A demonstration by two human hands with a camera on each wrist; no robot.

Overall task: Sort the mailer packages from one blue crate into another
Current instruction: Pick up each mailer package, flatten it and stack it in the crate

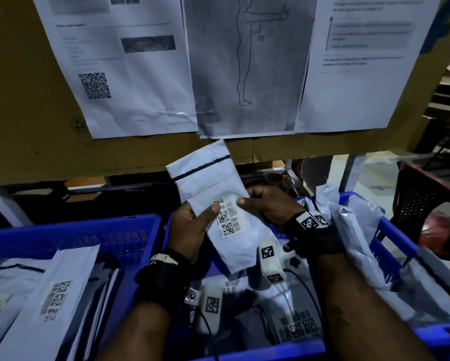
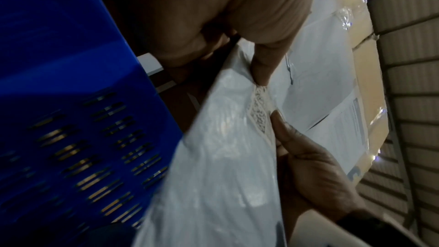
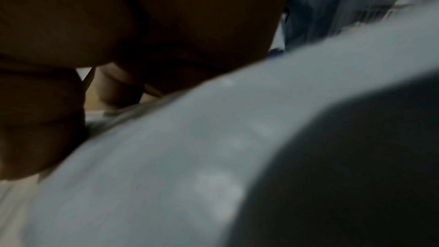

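Observation:
I hold a white mailer (image 1: 218, 188) with a black stripe and a barcode label upright between two blue crates. My left hand (image 1: 205, 212) grips its left edge, thumb on the front beside the label. My right hand (image 1: 247, 199) pinches the right edge, thumb at the label's top. The left wrist view shows the mailer (image 2: 213, 157) with my left thumb (image 2: 261, 67) pressed above the label and my right hand (image 2: 308, 166) against it. The left crate (image 1: 75, 227) holds flat mailers (image 1: 49, 295). The right crate (image 1: 390, 230) holds crumpled grey mailers (image 1: 354, 230). In the right wrist view, the mailer (image 3: 190, 157) is a blur.
A cardboard board (image 1: 23, 100) with taped printed sheets (image 1: 140, 61) stands right behind the crates. A red plastic chair (image 1: 427, 199) sits at the far right. In the left wrist view, the blue crate wall (image 2: 59, 82) is close at the left.

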